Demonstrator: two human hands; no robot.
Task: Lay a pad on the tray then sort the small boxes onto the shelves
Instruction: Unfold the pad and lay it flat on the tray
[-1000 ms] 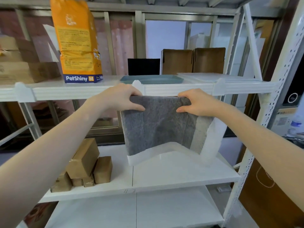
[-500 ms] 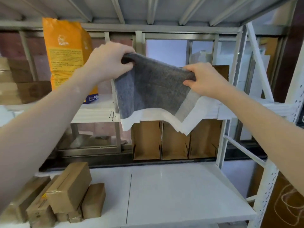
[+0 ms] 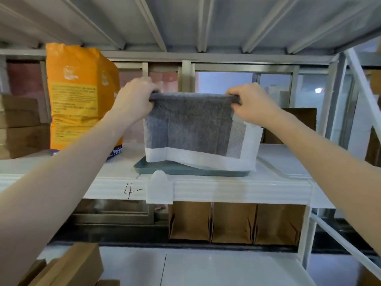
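Note:
A grey pad (image 3: 191, 129) with a white border hangs upright over the teal tray (image 3: 185, 171) on the upper shelf (image 3: 237, 190). My left hand (image 3: 136, 100) pinches its top left corner and my right hand (image 3: 250, 104) its top right corner. The pad's white lower edge droops onto the tray's right part. Small brown boxes (image 3: 76, 267) lie on the lower shelf at the bottom left, partly cut off by the frame.
An orange PetShiny bag (image 3: 82, 96) stands left of the tray. Stacked cardboard boxes (image 3: 20, 124) sit at the far left. Brown cartons (image 3: 233, 222) stand behind the lower shelf. A clear flat tray (image 3: 282, 162) lies to the right. White uprights (image 3: 305, 234) frame the right side.
Both hands have raised the pad from below the shelf edge up and forward over the teal tray. The pad now hangs flatter and its lower edge reaches the tray.

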